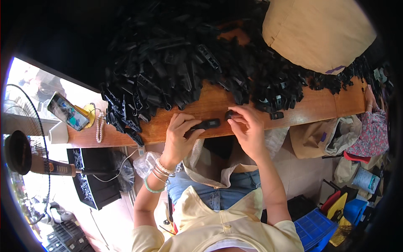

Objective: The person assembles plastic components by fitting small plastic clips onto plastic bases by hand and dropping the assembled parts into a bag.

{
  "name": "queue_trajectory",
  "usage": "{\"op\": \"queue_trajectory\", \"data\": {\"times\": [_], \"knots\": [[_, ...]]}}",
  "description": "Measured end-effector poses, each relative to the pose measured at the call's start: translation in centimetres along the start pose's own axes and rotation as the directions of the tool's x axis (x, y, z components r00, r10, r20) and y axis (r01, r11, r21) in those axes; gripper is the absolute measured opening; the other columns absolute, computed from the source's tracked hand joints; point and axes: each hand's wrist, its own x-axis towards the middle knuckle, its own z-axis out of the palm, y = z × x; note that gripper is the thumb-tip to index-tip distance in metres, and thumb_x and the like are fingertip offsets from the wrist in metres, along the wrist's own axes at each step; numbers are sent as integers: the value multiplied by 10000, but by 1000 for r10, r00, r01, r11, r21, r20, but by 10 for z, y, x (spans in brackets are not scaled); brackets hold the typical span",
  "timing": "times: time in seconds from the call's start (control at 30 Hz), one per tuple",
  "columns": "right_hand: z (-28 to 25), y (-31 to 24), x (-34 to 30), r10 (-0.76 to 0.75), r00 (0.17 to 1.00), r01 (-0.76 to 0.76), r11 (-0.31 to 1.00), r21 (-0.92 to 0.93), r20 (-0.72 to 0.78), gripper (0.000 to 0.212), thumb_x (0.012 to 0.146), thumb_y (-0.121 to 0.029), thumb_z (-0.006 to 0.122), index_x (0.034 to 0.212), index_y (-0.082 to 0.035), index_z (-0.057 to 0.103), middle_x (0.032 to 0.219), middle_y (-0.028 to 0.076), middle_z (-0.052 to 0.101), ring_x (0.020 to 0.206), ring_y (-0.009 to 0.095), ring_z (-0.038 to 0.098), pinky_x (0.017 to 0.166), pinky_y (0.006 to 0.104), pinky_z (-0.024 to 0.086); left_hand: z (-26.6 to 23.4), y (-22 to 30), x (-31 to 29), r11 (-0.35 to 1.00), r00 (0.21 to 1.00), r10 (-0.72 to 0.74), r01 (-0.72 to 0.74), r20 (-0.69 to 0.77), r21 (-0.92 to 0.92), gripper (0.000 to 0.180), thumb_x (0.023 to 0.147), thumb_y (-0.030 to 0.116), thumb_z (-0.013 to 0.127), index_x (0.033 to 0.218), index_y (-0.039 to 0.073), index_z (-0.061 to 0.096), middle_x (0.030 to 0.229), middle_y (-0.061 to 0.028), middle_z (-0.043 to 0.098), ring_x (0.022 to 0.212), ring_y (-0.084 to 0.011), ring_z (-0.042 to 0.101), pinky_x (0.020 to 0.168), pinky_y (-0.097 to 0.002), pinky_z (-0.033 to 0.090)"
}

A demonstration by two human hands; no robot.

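My left hand (pixel 179 135) is closed around one end of an oblong black plastic part (pixel 210 124), whose rounded end with a small pale window points right. In my right hand (pixel 249 129), thumb and fingers pinch a small dark piece (pixel 228 114); its exact kind is hard to make out. The two pieces are apart, held just above the front edge of the wooden table (pixel 205 103). Beyond both hands lies a large heap of black plastic parts (pixel 168 71), some long and clip-like, others short and blocky.
A beige cloth bag (pixel 319 33) stands at the far right. On the left are a propped phone (pixel 69 111), a bead string (pixel 100 127) and a fan (pixel 25 155). Below the table sits a black bin (pixel 94 180). Another person's patterned sleeve (pixel 369 130) shows at right, above blue crates (pixel 315 229).
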Motion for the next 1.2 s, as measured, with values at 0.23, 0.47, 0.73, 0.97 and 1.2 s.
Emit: {"op": "queue_trajectory", "data": {"times": [0.23, 0.47, 0.73, 0.97, 1.2], "knots": [[-15, 5, -7, -172, 983, 170, 743, -648, 61, 274, 820, 2, 686, 1087, 15, 630, 1006, 116, 608, 766, 250, 615, 680, 328, 505, -2, -5, 1, 997, 992, 73, -71, 105, -24, 261, 691, 43, 774, 938, -6, 706, 927, -95, 614, 873, -280, 564, 782, -370, 472], [-20, 2, -7, -26, 979, 86, 952, -294, 204, 233, 781, -38, 744, 996, 22, 678, 906, 86, 613, 727, 228, 609, 654, 338, 484, 0, -4, 4, 992, 987, 119, -114, 105, -54, 275, 657, 22, 785, 921, -9, 714, 903, -99, 641, 829, -271, 572, 727, -351, 482], [-13, -15, 7, -234, 896, 410, 764, -499, 378, 238, 706, -17, 762, 939, -18, 712, 898, 44, 601, 833, 210, 544, 718, 338, 439, 7, -5, 4, 980, 973, 191, -182, 128, -77, 294, 655, 60, 802, 923, -15, 707, 898, -102, 646, 819, -278, 580, 720, -353, 489], [-40, 2, -15, -145, 972, 206, 906, -370, 187, 153, 778, -52, 729, 930, -39, 710, 984, 51, 579, 838, 252, 575, 764, 382, 444, 5, 7, 18, 976, 967, 103, -53, 231, -213, 363, 699, 129, 823, 1003, -16, 689, 981, -129, 634, 841, -279, 597, 711, -342, 514], [-51, 5, 5, -384, 920, 110, 448, -887, -80, 189, 791, 6, 689, 971, -39, 652, 1008, 85, 566, 925, 280, 543, 807, 433, 425, 73, 27, 68, 923, 945, 318, -326, 73, 205, 368, 762, 35, 674, 1119, -28, 608, 1014, -140, 585, 888, -290, 621, 702, -356, 532]]}}
